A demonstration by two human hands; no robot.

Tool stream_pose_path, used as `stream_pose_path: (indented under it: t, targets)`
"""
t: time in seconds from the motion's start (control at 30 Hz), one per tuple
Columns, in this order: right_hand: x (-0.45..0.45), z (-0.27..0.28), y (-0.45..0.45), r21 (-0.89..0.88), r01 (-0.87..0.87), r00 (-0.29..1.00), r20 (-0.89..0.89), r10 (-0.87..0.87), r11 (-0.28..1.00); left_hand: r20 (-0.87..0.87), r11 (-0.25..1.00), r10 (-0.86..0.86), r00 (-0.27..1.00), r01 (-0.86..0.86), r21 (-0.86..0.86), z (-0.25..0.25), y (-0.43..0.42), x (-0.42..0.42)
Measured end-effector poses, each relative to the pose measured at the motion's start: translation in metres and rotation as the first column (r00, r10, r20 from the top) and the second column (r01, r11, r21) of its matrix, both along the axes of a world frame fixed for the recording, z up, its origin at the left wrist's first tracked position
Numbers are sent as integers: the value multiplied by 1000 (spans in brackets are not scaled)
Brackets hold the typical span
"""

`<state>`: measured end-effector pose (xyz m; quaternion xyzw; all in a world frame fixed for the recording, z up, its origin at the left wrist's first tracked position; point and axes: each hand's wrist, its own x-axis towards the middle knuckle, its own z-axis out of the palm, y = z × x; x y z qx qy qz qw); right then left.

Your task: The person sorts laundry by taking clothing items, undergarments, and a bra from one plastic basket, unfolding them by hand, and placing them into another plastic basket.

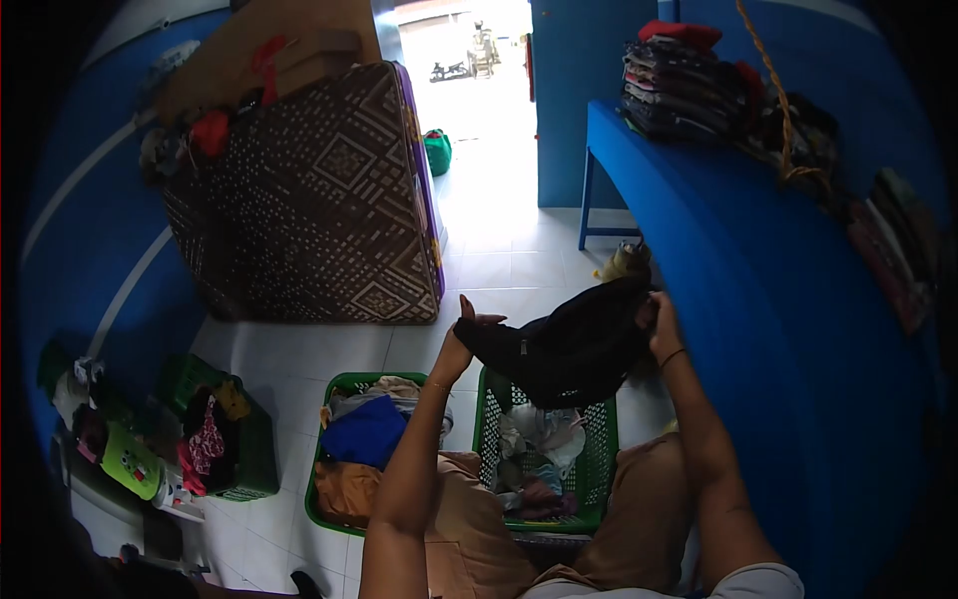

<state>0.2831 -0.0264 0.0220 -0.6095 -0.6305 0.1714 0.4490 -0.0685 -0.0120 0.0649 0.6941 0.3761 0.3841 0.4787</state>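
Note:
A black cloth garment (559, 344) is stretched between my two hands, above a green laundry basket (599, 469); its exact kind does not show. My left hand (461, 339) pinches the garment's left end, with some fingers pointing up. At the right end, my right hand (661, 327) grips the cloth, its fingers partly hidden. Pale and pinkish clothes (539, 444) lie low in the basket between my knees. Left of it stands another green basket (317, 499), filled with a blue cloth (364, 431), a brown cloth (346, 492) and grey pieces.
A patterned mattress (319, 200) stands on edge at the left. Along the right runs a blue table (738, 260) bearing folded clothes (674, 85). A third green basket (249, 469) holds clothes at far left. A cat-like animal (626, 262) is near the table leg; a doorway opens ahead.

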Motion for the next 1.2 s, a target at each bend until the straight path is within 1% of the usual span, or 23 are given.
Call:
stream_pose_path:
  t: [0.07,0.13,0.17,0.3,0.33,0.37,0.4,0.47,0.5,0.63,0.67,0.8,0.83,0.97,1.0,1.03,1.07,1.1,1.13,1.17,1.2]
  targets:
    - [-3,-7,-3,-39,16,1000,14,-16,999,164,996,-39,986,52,-74,7,-2,5]
    - [-4,-15,-7,-81,35,999,30,-33,996,326,983,-66,943,118,-140,13,-7,11]
    - [-10,-15,-5,-100,47,998,38,-43,994,326,983,-70,943,121,-139,16,-10,13]
    - [-23,-16,-1,-172,95,994,76,-83,980,510,954,-52,859,194,-229,30,-17,24]
    - [-34,-8,-4,-177,-61,987,-160,32,982,511,954,-54,858,195,-226,30,-17,27]
    - [-55,6,-10,-146,-214,911,-386,143,966,488,948,-74,870,213,-237,29,-17,30]
    - [-73,19,-18,-237,-257,900,-411,143,937,463,941,-93,881,230,-250,27,-17,33]
    - [-101,20,-25,-212,-403,855,-434,283,890,409,924,-132,903,262,-279,24,-18,37]
    - [-110,19,-27,-211,-404,854,-437,283,890,406,924,-132,904,261,-280,24,-19,38]
    - [-135,14,-31,-35,-445,865,-276,419,895,557,905,-135,819,331,-267,26,-21,37]
    - [-139,18,-34,-33,-446,864,-278,421,894,555,906,-134,821,328,-268,26,-21,36]
    - [-146,36,-45,114,-382,922,-24,387,917,666,889,16,746,294,-352,28,-19,32]
    - [-146,36,-44,114,-380,922,-25,385,918,665,888,15,747,296,-352,30,-19,33]
    - [-146,33,-42,219,-326,939,-34,341,920,634,904,8,773,266,-335,36,-25,37]
    - [-147,35,-43,216,-325,940,-35,340,921,635,903,9,773,267,-338,33,-25,39]
    - [-147,37,-45,207,-309,944,-51,325,928,477,970,-15,879,128,-205,27,-25,44]
    - [-147,41,-46,198,-292,948,-65,310,935,302,999,-1,953,14,-40,22,-26,49]
    - [-147,44,-48,189,-276,952,-80,295,942,123,987,50,991,-68,145,17,-26,53]
    - [-146,45,-48,180,-261,955,-94,281,948,-48,935,135,990,-112,336,13,-27,55]
    - [-146,45,-48,176,-263,955,-92,282,949,-46,936,137,990,-114,332,14,-28,55]
    - [-144,44,-47,149,-277,947,-126,296,949,-62,934,152,986,-123,334,15,-28,55]
